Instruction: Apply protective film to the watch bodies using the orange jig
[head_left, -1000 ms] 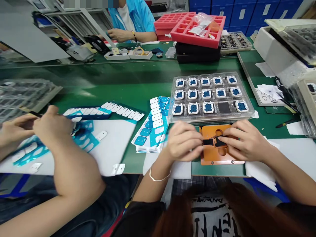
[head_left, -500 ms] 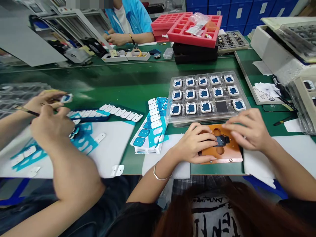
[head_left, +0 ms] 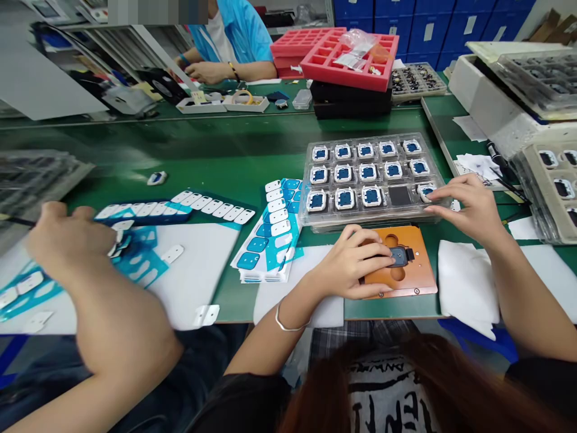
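Note:
My left hand [head_left: 347,264] lies over the left side of an orange jig [head_left: 419,275], steadying it with bent fingers. Its fingertips touch a dark, watch-shaped part [head_left: 398,257] seated in the jig's recess. With thumb and fingers, my right hand [head_left: 466,207] pinches a white-framed blue module [head_left: 424,191] at the front right pocket of a clear plastic tray [head_left: 315,224]. I cannot tell whether the module is lifted from its pocket. Similar modules [head_left: 371,195] fill other pockets, and one front-row pocket [head_left: 399,195] shows only a dark bottom.
On the left, a co-worker's hand [head_left: 67,240] works over blue-and-white sticker sheets [head_left: 148,255]. More sticker sheets [head_left: 265,240] are stacked left of the tray. A white cloth [head_left: 466,282] lies right of the jig. Red foam trays [head_left: 347,63] stand behind; another person [head_left: 243,45] sits opposite.
My right hand has moved from above the jig up and right to the tray's corner module. My left hand stays on the jig. The co-worker's module now lies on the table.

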`<state>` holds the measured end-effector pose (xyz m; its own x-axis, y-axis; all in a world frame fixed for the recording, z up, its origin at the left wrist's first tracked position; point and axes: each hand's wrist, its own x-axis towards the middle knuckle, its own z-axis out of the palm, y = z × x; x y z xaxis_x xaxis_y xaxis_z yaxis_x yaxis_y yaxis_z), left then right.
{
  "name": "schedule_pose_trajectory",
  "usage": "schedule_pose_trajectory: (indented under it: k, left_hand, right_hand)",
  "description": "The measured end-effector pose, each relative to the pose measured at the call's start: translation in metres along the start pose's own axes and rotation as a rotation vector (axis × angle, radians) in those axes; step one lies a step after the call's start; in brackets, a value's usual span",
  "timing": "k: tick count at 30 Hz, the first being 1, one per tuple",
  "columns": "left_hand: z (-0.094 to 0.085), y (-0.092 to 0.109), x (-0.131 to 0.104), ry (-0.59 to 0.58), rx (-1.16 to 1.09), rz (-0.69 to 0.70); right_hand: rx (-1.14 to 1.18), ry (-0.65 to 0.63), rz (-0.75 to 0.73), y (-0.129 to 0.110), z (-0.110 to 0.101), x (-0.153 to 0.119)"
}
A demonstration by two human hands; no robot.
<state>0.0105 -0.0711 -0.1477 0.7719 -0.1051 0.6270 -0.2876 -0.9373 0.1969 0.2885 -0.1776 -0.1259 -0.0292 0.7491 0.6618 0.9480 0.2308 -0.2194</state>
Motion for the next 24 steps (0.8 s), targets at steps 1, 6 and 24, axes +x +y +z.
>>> schedule_pose_trajectory:
  k: [1,6,24]
  left_hand:
    - [0.0,0.0,0.0,0.001,0.001,-0.002]
    - [0.001,0.001,0.001,0.047,-0.003,-0.027]
    - [0.002,0.002,0.007,0.353,-0.446,-0.206]
  right_hand:
    - [0.035,0.024,0.015,-0.001,-0.001,0.001]
    - [0.108,0.099,0.02,-0.02,-0.009,0.006]
    - [0.499,-0.026,-0.344,-0.099,0.008,-0.004]
